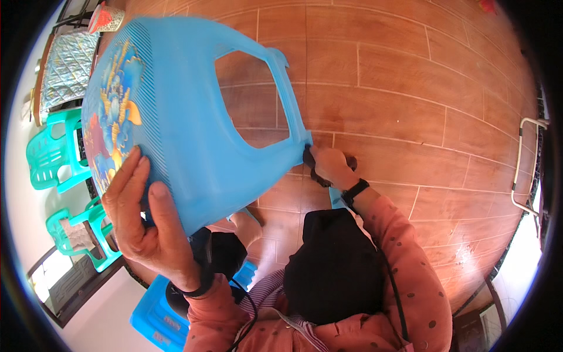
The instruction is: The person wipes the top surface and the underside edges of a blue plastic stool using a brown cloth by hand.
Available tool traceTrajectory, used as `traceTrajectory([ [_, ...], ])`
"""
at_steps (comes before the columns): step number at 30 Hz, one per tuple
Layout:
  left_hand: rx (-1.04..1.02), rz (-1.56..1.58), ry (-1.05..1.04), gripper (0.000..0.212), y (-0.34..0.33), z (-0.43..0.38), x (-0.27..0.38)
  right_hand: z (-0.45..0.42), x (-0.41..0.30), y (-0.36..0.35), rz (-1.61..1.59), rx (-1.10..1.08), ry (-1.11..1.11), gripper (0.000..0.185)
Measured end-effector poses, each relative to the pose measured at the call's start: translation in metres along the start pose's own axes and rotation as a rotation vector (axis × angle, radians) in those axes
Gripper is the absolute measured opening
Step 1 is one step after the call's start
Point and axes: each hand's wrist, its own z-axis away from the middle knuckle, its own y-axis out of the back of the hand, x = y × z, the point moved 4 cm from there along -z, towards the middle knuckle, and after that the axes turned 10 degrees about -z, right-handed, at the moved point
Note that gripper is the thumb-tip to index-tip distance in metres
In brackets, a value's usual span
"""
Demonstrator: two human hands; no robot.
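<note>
A blue plastic stool [189, 132] with a flower print on its seat lies on its side in front of me, its legs pointing right. My left hand [145, 220] rests against the printed seat at its lower left, fingers spread and thumb apart. At the foot of a stool leg, my right hand [332, 165] is closed on a dark object [311, 160] that touches the leg; what it is cannot be told. Both wrists carry black bands.
Brown tiled floor [396, 114] extends beyond the stool. Green plastic chairs [66, 149] stand at the left, near a quilted, covered surface [70, 68]. Another blue plastic stool [154, 312] is at lower left. A pale metal frame [518, 163] stands at the right.
</note>
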Motion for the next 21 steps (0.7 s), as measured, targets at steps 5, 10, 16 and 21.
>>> traceTrajectory([
  [5, -0.004, -0.031, -0.018, 0.024, 0.006, -0.002, -0.001, 0.019, -0.018, 0.011, 0.041, -0.109, 0.156, 0.019],
  [10, -0.010, -0.005, -0.007, 0.023, 0.002, 0.002, -0.002, -0.002, 0.001, 0.023, 0.032, 0.085, 0.046, 0.020],
  [16, -0.004, 0.033, 0.023, 0.023, 0.004, -0.001, -0.001, 0.020, -0.011, -0.018, 0.178, -0.069, 0.161, 0.019],
  [21, -0.003, 0.041, -0.006, 0.023, 0.001, -0.002, -0.003, 0.009, -0.011, -0.008, 0.129, -0.140, 0.022, 0.018],
])
